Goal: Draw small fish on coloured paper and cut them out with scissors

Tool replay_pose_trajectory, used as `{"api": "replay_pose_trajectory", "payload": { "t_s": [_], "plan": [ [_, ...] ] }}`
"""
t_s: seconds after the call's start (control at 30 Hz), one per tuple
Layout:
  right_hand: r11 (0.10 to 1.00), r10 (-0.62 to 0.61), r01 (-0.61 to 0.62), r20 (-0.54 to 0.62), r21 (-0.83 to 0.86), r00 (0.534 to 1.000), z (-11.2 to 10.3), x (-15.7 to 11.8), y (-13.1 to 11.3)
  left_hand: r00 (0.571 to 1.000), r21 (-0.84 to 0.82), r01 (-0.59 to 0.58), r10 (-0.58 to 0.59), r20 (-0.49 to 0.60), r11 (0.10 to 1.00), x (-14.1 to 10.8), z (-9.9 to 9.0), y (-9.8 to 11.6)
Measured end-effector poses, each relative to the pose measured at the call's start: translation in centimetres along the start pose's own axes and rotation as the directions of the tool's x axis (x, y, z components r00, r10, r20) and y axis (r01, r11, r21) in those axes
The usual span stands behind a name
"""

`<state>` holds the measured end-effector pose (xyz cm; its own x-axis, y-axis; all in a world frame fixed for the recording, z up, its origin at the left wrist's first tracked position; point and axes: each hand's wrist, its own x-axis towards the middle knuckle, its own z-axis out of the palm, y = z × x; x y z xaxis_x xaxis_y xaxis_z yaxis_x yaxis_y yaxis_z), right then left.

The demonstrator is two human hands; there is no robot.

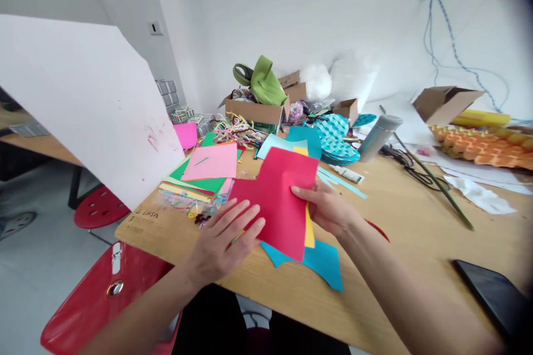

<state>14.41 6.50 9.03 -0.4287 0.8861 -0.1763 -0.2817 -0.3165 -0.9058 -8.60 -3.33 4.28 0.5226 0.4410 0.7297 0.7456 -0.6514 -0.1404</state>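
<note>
A red sheet [281, 199] with a corner cut out is held above the near part of the wooden table [400, 266]. My right hand [328, 205] pinches its right edge, thumb on top, with a yellow piece [309, 230] showing behind it. My left hand [229, 233] has its fingers spread at the sheet's lower left edge, the fingertips over or touching it; no grip shows. Under the sheet lies a blue cut piece [327, 263] with curved edges. Beyond it are a light blue sheet [270, 144] and a teal sheet [306, 136].
Pink paper [214, 161] tops a coloured stack at left. A large white board [91, 94] leans beside it. Behind stand a cardboard box [256, 111] and a grey bottle [380, 136]. At right are a green stick [437, 180] and a phone [491, 297].
</note>
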Motion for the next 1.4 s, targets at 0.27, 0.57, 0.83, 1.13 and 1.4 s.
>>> {"api": "replay_pose_trajectory", "payload": {
  "t_s": [0.27, 0.57, 0.83, 1.13, 1.4],
  "plan": [
    [0.982, 0.170, -0.181, -0.151, -0.060, 0.974, -5.7, -6.9, 7.1, 0.888, -0.167, 0.431, -0.383, 0.256, 0.887, -6.6, 1.0, 2.8],
    [0.943, 0.009, -0.092, -0.252, -0.320, 0.968, -5.9, -8.0, 9.0, 0.842, -0.102, 0.516, -0.483, 0.240, 0.850, -6.9, 4.1, 4.8],
    [0.940, -0.007, -0.095, -0.296, -0.327, 0.955, -6.7, -8.6, 8.9, 0.815, -0.110, 0.550, -0.503, 0.288, 0.828, -7.0, 5.1, 4.5],
    [0.961, -0.006, -0.077, -0.297, -0.266, 0.955, -6.1, -9.2, 8.9, 0.867, -0.139, 0.478, -0.441, 0.232, 0.867, -6.7, 4.7, 4.8],
    [0.998, 0.041, -0.053, -0.322, -0.031, 0.946, -5.2, -9.5, 9.4, 0.894, -0.287, 0.313, -0.178, 0.411, 0.905, -5.4, 3.1, 6.5]
  ]
}}
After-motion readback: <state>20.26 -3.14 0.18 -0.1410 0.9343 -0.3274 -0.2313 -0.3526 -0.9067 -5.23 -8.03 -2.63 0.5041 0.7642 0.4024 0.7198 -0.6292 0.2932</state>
